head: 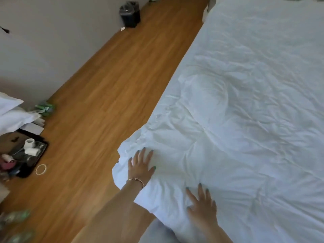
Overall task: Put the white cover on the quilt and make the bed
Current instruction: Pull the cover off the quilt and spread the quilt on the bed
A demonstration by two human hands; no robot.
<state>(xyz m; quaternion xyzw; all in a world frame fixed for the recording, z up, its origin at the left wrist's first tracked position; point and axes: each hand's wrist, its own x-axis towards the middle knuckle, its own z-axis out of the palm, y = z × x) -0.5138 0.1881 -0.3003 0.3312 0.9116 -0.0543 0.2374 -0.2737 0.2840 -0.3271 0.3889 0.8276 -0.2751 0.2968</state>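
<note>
The white covered quilt (245, 102) lies spread over the bed, wrinkled, and fills the right side of the head view. Its near left corner bulges out over the bed's edge. My left hand (141, 166) lies flat on that corner with fingers spread; a thin bracelet circles the wrist. My right hand (203, 206) presses flat on the quilt a little to the right and nearer to me, fingers spread too. Neither hand holds anything.
A wooden floor (108, 102) runs along the bed's left side. A black waste bin (130, 14) stands by the far wall. At the left lie white pillows (12, 113), a black tray (28, 155) of small items and a rubber band (41, 169).
</note>
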